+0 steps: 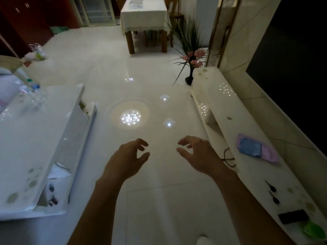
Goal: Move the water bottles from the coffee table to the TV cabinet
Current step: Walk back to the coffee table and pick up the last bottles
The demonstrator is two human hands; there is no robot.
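Clear water bottles [36,93] with coloured caps stand at the far left corner of the white glossy coffee table [35,138]. Along the right wall runs the long white TV cabinet [228,106]. My left hand [129,158] and my right hand [196,152] hover over the tiled floor between the two pieces of furniture, both empty with fingers curled and apart. Neither hand is near the bottles, which are small and blurred in the dim light.
On the TV cabinet lie a pink and blue cloth [256,149], a black object [293,216], something green [313,228] and two dark keys [272,193]. A vase with pink flowers [192,61] stands at its far end. A cloth-covered dining table [145,16] is beyond.
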